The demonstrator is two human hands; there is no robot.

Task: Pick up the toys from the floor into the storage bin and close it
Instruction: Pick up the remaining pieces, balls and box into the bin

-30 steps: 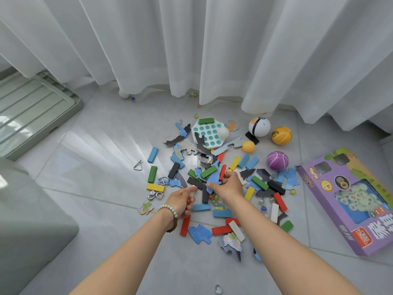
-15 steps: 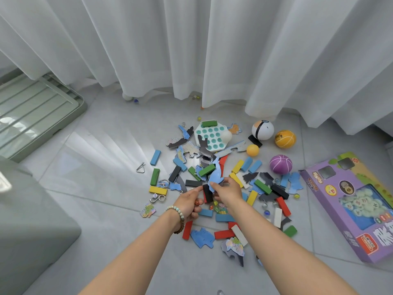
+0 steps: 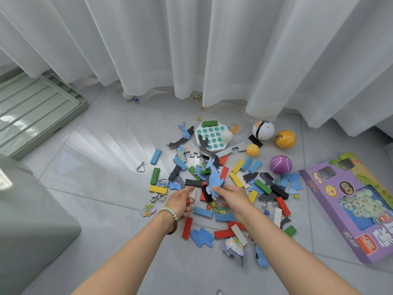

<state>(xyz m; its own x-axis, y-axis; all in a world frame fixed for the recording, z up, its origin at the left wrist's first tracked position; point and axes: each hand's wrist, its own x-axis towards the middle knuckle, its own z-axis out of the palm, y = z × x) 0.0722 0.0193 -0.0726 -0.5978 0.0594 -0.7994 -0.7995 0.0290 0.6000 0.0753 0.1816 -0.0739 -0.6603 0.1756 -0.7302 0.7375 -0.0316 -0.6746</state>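
A heap of toys lies on the grey tile floor: coloured blocks, blue puzzle pieces, marbles and balls. My right hand [image 3: 232, 194] pinches a bunch of blue puzzle pieces [image 3: 213, 179] lifted above the heap. My left hand [image 3: 181, 202] is curled round a white block [image 3: 192, 194] and an orange marble. The grey-green storage bin [image 3: 32, 220] stands at the lower left, its inside out of view. Its lid [image 3: 36, 111] lies flat on the floor at the far left.
A purple toy box [image 3: 353, 205] lies at the right. A purple ball [image 3: 280, 164], an orange ball [image 3: 285, 139] and a white ball [image 3: 263, 131] sit near the white curtain [image 3: 191, 50]. A hexagonal peg board [image 3: 210, 135] tops the heap. Metal ring puzzles [image 3: 158, 195] lie left of it.
My right hand has raised the blue puzzle pieces off the heap. My left hand has shifted slightly toward the middle with the white block showing in it. The camera has tilted a little.
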